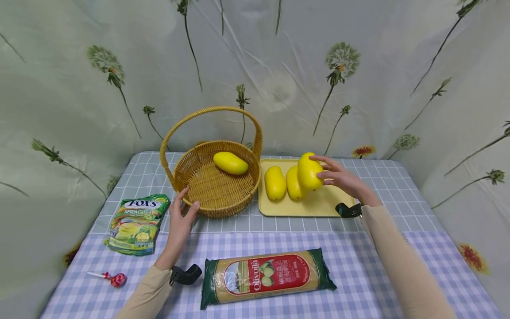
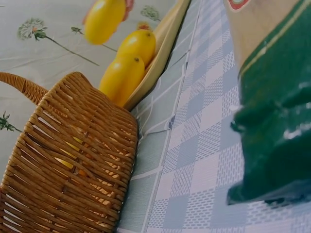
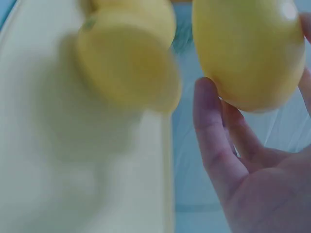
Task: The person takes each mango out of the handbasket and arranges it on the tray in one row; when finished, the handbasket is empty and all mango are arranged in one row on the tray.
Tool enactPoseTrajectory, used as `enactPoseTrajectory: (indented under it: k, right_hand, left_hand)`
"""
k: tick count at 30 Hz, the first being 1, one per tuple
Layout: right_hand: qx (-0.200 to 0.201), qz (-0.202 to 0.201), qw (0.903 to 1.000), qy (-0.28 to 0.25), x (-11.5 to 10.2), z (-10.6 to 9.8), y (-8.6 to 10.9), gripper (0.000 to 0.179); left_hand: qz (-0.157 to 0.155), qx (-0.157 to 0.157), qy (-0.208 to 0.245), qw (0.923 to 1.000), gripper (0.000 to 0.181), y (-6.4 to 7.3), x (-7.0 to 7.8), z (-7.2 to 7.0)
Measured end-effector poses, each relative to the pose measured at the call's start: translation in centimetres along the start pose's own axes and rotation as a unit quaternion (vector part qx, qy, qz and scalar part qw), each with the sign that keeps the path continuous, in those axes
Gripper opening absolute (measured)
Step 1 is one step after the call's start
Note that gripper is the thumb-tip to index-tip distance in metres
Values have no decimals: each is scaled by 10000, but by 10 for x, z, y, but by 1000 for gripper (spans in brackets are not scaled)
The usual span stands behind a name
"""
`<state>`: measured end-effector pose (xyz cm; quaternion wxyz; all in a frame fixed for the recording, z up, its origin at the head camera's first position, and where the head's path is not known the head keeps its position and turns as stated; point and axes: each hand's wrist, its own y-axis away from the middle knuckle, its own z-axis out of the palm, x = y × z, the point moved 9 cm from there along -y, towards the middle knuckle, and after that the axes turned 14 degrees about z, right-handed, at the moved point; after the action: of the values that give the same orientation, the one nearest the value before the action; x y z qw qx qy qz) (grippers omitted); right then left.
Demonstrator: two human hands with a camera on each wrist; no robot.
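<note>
Yellow mango (image 1: 310, 172) is up in the right grip (image 1: 345, 179), held clear above the far right part of the surface (image 1: 354, 283). It sits left of the palm, out toward the fingertips, with digits touching its right side and lower end, so the right grip is only open as wide as the fruit. From the right wrist view you can see a gap between mango and palm, so it's more of a fingertip hold.

Below it is a pale yellow tray (image 1: 318, 206) with two more: the left mango (image 1: 275, 183) lies by the tray's left edge, and the middle mango (image 1: 293, 184) is partly hidden behind the held one.

Left grip (image 1: 179, 221) is at the near left rim of the wicker basket (image 1: 223, 212), thumb and forefinger spread well apart, touching the rim. Can't tell what its other fingers are doing, and the left wrist view doesn't show them. One basket mango (image 1: 230, 163) lies toward the far right inside.

Nearer in, there's a pasta pack (image 1: 268, 277) lying in the middle, a FOX'S candy bag (image 1: 138, 225) left of the basket, and a red lollipop (image 1: 117, 279) near left.
</note>
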<state>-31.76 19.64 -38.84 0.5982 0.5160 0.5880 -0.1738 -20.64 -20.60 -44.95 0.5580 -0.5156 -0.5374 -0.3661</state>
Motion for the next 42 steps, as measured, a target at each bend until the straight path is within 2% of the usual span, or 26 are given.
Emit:
enactPoseTrajectory:
  k: [4, 7, 11, 16, 21, 26, 28, 32, 36, 39, 42]
  right_hand:
    - [372, 268, 9989, -32, 26, -19, 1, 60]
    - [561, 482, 9973, -20, 48, -25, -3, 62]
    - [568, 542, 9969, 17, 69, -22, -9, 62]
    - [608, 490, 9969, 23, 74, -17, -13, 60]
    - [655, 453, 9968, -73, 69, -16, -15, 60]
    - [767, 329, 9965, 76, 64, -18, -13, 59]
    - [933, 210, 9953, 120, 60, -20, -10, 58]
    - [1527, -24, 9882, 73, 50, -27, -4, 54]
    - [1984, -397, 9792, -165, 29, -24, 0, 46]
    - [1990, -717, 9770, -253, 7, -12, -2, 41]
    - [1697, -1018, 9798, -267, -19, 10, -8, 39]
  left_hand:
    - [29, 19, -92, 10000, 59, 0, 1, -2]
    - [47, 35, -187, 9998, 59, 2, 2, -4]
    - [54, 59, -243, 9997, 58, 3, 2, -5]
    - [99, 64, -150, 9998, 59, 2, 2, -3]
    - [126, 88, -147, 9998, 59, 2, 3, -2]
    - [165, 112, -149, 9997, 58, 2, 3, -2]
    - [171, 123, -144, 9997, 58, 2, 3, -2]
    - [166, 136, -153, 9997, 59, 2, 3, -2]
    - [174, 131, -169, 9996, 58, 1, 2, -1]
    - [195, 119, -197, 9995, 57, 0, 2, 0]
    - [195, 103, -203, 9996, 57, 0, 1, 0]
